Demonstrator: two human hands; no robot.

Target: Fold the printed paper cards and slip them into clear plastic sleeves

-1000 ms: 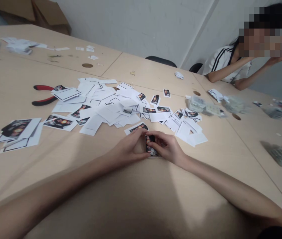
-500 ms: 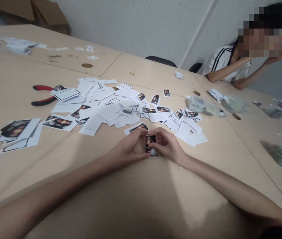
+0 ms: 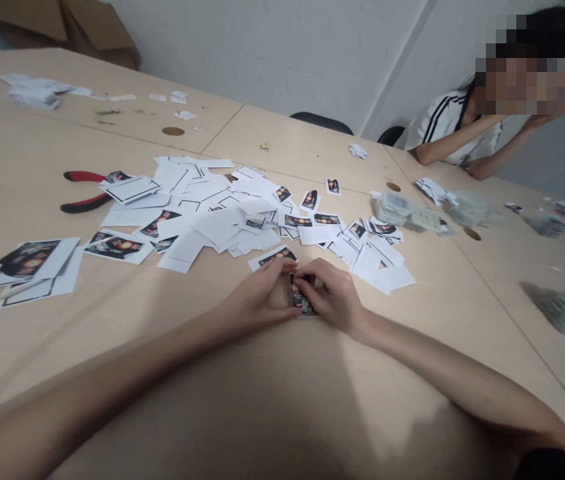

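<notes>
A small flat piece with a dark printed picture (image 3: 300,303) lies on the table between my hands; it looks like a printed card on a clear case, though the fingers cover much of it. My left hand (image 3: 262,293) grips its left side, thumb at the near corner and fingertips at the far corner. With thumb and forefinger closed together, my right hand (image 3: 337,293) presses on the upper part of the picture. Just beyond the fingers is a loose printed card (image 3: 275,257) with a white border.
A spread pile of white paper cards (image 3: 212,213) covers the table's middle. Red-and-black pliers handles (image 3: 85,200) poke out at its left, near a smaller card stack (image 3: 32,267). Clear plastic cases (image 3: 395,208) stand at right. Across the table sits another person (image 3: 442,127).
My right thumb and fingers have shifted up and left over the printed picture, toward its far edge. The left hand keeps its grip. The view has barely moved.
</notes>
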